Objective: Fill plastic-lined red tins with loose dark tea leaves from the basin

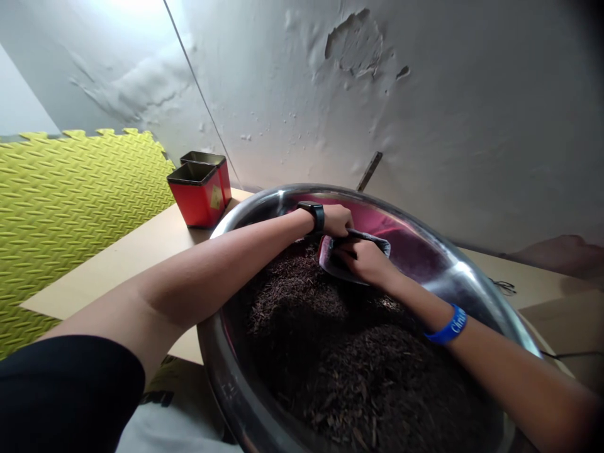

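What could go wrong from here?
1. Uneven hold: the left hand grips the pot at its rim while the right hand reaches into its mouth, so it might tip.
2. Grit: the watch sits inside the bowl, near the dark shreds; bits could catch in it.
3. Knock-over: the red pots stand close to the bowl; a shove might topple them.

An open pot (329,264) is beside heaped, dark, loose shreds (368,384).

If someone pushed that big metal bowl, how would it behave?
The bowl would probably feel heavy, with so many dark shreds inside. Its smooth, shiny metal looks stiff, so it likely wouldn't flex, and may be slippery to grip.
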A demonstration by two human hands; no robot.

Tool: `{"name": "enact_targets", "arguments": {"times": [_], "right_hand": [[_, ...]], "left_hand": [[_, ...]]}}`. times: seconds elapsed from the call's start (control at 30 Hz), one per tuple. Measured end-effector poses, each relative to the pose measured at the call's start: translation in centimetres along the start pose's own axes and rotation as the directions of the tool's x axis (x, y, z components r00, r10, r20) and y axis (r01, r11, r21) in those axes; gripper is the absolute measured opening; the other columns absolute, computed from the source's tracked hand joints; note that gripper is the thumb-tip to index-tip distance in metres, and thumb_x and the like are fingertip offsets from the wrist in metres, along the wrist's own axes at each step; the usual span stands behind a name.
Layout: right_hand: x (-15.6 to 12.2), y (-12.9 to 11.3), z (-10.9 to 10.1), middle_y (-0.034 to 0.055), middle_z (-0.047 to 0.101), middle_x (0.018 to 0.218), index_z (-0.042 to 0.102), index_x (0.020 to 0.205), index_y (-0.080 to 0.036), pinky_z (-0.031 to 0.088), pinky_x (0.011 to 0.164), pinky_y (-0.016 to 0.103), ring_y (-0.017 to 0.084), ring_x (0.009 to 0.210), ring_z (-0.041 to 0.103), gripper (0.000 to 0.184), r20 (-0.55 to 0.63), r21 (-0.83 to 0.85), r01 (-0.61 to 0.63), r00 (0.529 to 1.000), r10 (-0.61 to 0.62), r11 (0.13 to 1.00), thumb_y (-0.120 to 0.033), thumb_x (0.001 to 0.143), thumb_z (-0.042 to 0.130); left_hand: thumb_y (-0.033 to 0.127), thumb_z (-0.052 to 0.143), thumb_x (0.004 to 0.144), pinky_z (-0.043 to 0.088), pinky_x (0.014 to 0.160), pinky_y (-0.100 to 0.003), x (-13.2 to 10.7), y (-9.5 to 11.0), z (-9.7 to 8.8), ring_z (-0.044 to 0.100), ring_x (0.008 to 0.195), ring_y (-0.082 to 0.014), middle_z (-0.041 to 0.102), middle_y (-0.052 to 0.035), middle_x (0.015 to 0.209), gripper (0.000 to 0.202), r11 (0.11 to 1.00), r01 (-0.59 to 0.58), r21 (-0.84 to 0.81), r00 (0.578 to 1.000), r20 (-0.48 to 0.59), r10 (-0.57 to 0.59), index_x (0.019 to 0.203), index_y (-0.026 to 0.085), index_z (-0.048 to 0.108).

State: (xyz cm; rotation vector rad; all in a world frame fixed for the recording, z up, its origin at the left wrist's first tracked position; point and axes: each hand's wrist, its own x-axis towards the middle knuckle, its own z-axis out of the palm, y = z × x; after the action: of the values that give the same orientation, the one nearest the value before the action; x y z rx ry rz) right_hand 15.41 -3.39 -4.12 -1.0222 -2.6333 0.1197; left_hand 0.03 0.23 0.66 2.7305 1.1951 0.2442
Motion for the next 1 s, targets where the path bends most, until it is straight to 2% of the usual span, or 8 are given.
{"name": "enact_targets", "arguments": {"times": [0.13,0.3,0.5,0.57,0.73,1.0], "right_hand": [[0.1,0.2,-0.1,0.006,0.065,0.095,0.068,0.087,-0.018,0.041,0.08,0.031,0.019,0.087,0.056,0.025,-0.016,0.003,0.026,1.0,-0.025,1.0,-0.024,0.083,0.044],[0.0,0.2,-0.5,0.0053,0.065,0.096,0.07,0.086,-0.02,0.042,0.083,0.031,0.018,0.088,0.057,0.021,-0.048,0.024,0.029,0.998,-0.028,0.999,-0.018,0.078,0.05],[-0.3,-0.1,-1.5,0.0026,0.068,0.088,0.069,0.09,-0.022,0.045,0.073,0.028,0.017,0.079,0.061,0.024,-0.035,0.07,-0.124,0.991,0.127,0.99,-0.018,0.076,0.049],[-0.3,-0.1,-1.7,0.0024,0.068,0.089,0.068,0.091,-0.022,0.045,0.072,0.027,0.017,0.079,0.061,0.027,-0.047,0.065,-0.138,0.989,0.141,0.988,-0.015,0.075,0.047],[-0.3,0.2,-1.7,0.0049,0.067,0.085,0.067,0.085,-0.017,0.043,0.07,0.027,0.018,0.078,0.059,0.032,-0.054,0.007,-0.088,0.995,0.088,0.996,-0.007,0.07,0.04],[-0.3,0.3,-1.6,0.0042,0.065,0.083,0.061,0.091,-0.016,0.042,0.069,0.025,0.016,0.077,0.057,0.031,-0.052,0.123,-0.024,0.998,0.03,0.992,-0.008,0.075,0.036]], "left_hand": [[0.02,0.045,0.063,0.032,0.05,-0.021,0.2,-0.3,0.2,0.05,0.057,-0.0109,0.066,-0.002,0.073,0.035,1.0,-0.015,0.006,1.0,-0.011,0.015,0.088,0.02,0.069],[0.019,0.045,0.064,0.033,0.051,-0.022,0.3,-0.5,0.2,0.05,0.056,-0.0118,0.065,-0.0026,0.071,0.033,1.0,-0.025,0.012,1.0,-0.008,0.026,0.085,0.019,0.07],[0.023,0.045,0.066,0.036,0.054,-0.023,0.1,-0.2,0.1,0.051,0.059,-0.0128,0.066,-0.0037,0.075,0.032,1.0,-0.024,-0.004,1.0,-0.005,0.024,0.087,0.02,0.069],[0.022,0.046,0.066,0.035,0.054,-0.022,0.1,-0.2,0.2,0.052,0.059,-0.0121,0.066,-0.0037,0.077,0.032,1.0,-0.017,-0.012,1.0,-0.007,0.017,0.089,0.02,0.069],[0.021,0.048,0.064,0.034,0.052,-0.021,0.2,-0.2,0.2,0.052,0.061,-0.0118,0.066,-0.0038,0.079,0.032,0.999,0.025,-0.029,1.0,-0.009,-0.026,0.089,0.02,0.069],[0.021,0.047,0.065,0.035,0.054,-0.021,0.1,-0.3,0.2,0.051,0.062,-0.012,0.066,-0.0041,0.078,0.032,0.997,0.033,-0.064,0.999,-0.007,-0.034,0.089,0.018,0.069]]}}
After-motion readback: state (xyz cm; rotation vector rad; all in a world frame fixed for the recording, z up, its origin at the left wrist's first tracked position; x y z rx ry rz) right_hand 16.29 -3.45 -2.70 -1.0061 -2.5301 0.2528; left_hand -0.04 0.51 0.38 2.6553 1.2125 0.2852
